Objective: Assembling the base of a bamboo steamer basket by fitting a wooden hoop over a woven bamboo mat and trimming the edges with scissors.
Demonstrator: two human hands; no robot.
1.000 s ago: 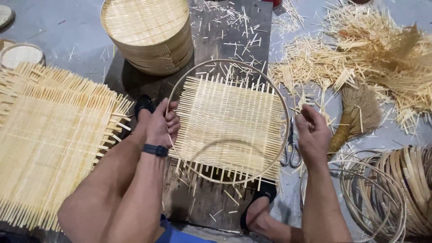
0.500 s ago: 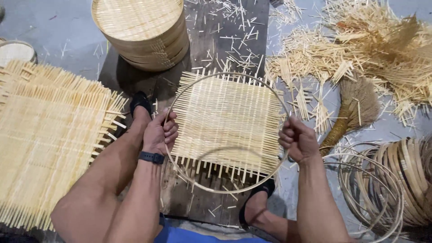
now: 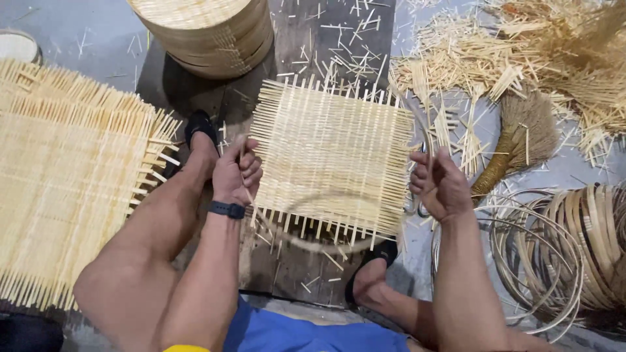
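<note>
A square woven bamboo mat point(image 3: 332, 156) lies on a dark wooden board point(image 3: 300, 58) between my legs. A thin round bamboo hoop point(image 3: 313, 244) rings it and looks blurred with motion. My left hand point(image 3: 238, 173) is closed on the hoop's left side, at the mat's left edge. My right hand point(image 3: 440, 182) is closed on the hoop's right side, just off the mat's right edge. A black band sits on my left wrist. My feet in black sandals point(image 3: 199, 127) rest at the mat's left and lower right.
A large woven mat point(image 3: 65, 176) covers the floor at the left. A stack of round bamboo trays point(image 3: 208, 32) stands at the top. Loose bamboo strips point(image 3: 521, 52), a small broom point(image 3: 515, 137) and a pile of hoops point(image 3: 561, 248) lie at the right.
My right hand moved onto the hoop's right side and closed on it. The hoop, which lay flat around the mat, is now moving in both hands. The view has come closer.
</note>
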